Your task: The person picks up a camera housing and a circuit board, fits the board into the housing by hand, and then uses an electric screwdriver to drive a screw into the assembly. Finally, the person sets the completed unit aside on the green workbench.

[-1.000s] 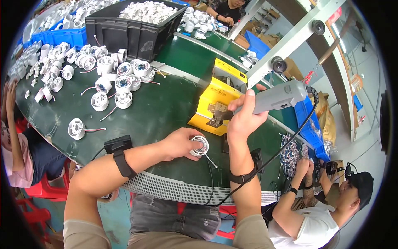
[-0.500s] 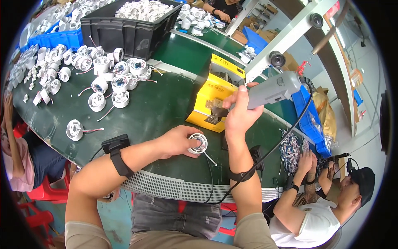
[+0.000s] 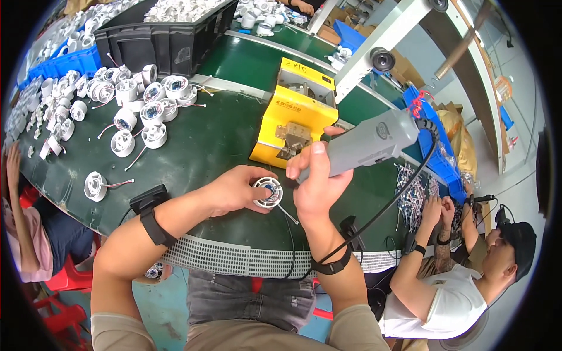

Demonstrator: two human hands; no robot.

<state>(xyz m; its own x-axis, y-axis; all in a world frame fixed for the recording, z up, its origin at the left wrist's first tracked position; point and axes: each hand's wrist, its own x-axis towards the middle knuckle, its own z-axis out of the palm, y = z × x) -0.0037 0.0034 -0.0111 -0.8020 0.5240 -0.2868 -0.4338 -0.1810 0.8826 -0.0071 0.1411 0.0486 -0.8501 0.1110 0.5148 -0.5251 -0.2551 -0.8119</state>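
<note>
My left hand (image 3: 234, 191) is closed around a white round plastic housing (image 3: 274, 195), thumb laid over its top. A small blue circuit board shows inside the housing, and a thin cable with a plug trails from it across the green table (image 3: 205, 131). In my right hand (image 3: 319, 190) is a grey electric screwdriver (image 3: 372, 145), tilted, its black cord curving down past my forearm. Its tip is hidden behind my fingers, just up and right of the housing. Behind both hands stands a yellow box-shaped machine (image 3: 271, 130) with a metal bracket on its front.
Several similar white housings (image 3: 153, 134) lie at the left, with one alone (image 3: 95, 186) nearer me. A black crate (image 3: 158, 50) of white parts stands behind. To the right are a heap of wires (image 3: 411, 196), a blue tray (image 3: 448, 175) and a co-worker (image 3: 436, 304).
My right hand has brought the screwdriver down and away from the yellow machine's front, closer to the housing. My left hand keeps its hold. The whole view has shifted slightly.
</note>
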